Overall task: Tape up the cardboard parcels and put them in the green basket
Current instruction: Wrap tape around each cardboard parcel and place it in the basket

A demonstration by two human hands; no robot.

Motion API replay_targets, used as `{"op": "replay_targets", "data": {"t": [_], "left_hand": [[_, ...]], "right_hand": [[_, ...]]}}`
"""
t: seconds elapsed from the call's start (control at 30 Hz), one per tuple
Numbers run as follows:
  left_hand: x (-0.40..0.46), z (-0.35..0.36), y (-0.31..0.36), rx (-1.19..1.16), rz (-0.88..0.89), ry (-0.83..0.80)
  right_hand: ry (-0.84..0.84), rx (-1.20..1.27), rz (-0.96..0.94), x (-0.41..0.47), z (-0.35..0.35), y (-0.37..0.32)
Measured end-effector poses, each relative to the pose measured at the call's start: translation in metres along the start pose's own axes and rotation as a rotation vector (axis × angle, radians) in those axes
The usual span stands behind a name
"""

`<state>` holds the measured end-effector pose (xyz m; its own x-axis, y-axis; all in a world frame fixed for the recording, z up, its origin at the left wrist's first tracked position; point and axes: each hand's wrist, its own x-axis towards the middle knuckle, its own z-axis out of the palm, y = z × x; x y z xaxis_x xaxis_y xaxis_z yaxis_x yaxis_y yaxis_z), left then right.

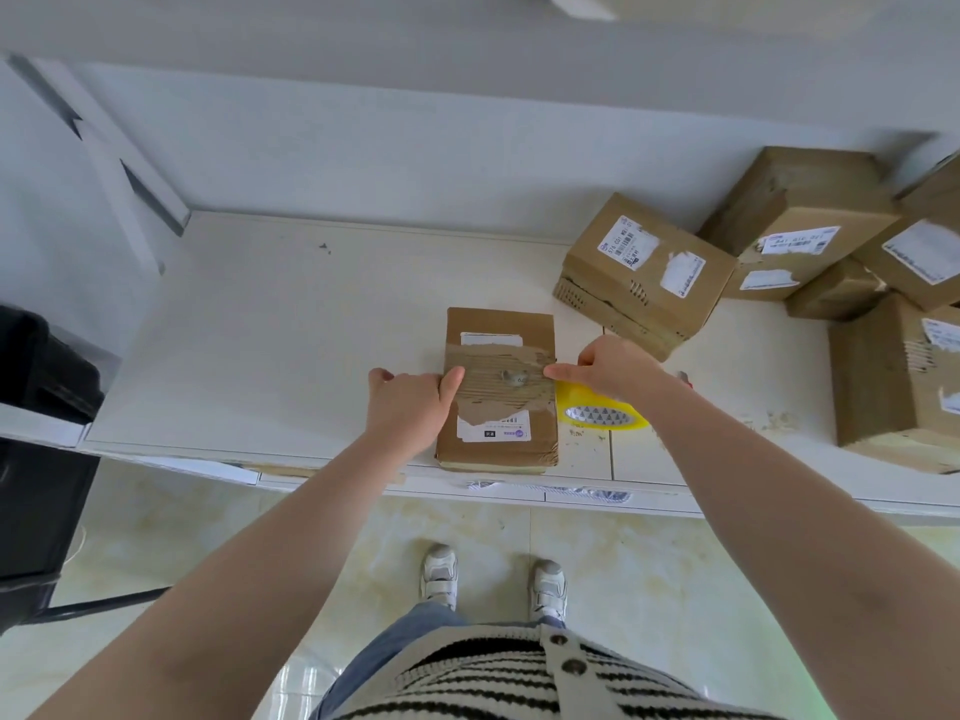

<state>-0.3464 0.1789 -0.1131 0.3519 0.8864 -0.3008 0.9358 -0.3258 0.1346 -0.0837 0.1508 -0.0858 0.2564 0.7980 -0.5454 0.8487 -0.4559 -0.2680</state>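
Note:
A flat cardboard parcel (498, 392) lies near the table's front edge, with clear tape banded across its middle. My left hand (410, 402) grips its left edge, thumb lying on the tape and fingers curled down the side. My right hand (608, 368) is at the right edge, its thumb pressing the tape end and its fingers curled over the strip. The yellow tape roll (602, 413) sits just under my right wrist, against the parcel's right side. No green basket is in view.
Several labelled cardboard boxes (644, 272) are heaped at the table's back right, and a taller box (893, 387) stands at the right. A black crate (41, 366) is at the far left. A white wall backs the cream table (291, 335).

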Motion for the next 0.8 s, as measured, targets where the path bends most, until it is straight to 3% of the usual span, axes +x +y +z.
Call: {"op": "replay_targets", "data": {"t": [0.1, 0.33, 0.5, 0.6, 0.8], "left_hand": [[-0.003, 0.0, 0.004, 0.013, 0.009, 0.041], [0.0, -0.018, 0.001, 0.046, 0.034, -0.058], [-0.003, -0.022, 0.023, 0.138, -0.07, 0.165], [0.005, -0.017, 0.047, 0.082, 0.055, 0.246], [0.017, 0.001, 0.058, 0.107, 0.15, 0.204]], "right_hand": [[-0.001, -0.004, -0.001, -0.001, -0.001, -0.003], [0.006, -0.008, 0.017, -0.004, -0.002, -0.006], [0.013, -0.005, 0.016, -0.006, -0.002, -0.006], [0.018, -0.008, 0.011, -0.008, -0.002, -0.005], [0.032, -0.051, 0.03, -0.009, -0.002, -0.008]]}}
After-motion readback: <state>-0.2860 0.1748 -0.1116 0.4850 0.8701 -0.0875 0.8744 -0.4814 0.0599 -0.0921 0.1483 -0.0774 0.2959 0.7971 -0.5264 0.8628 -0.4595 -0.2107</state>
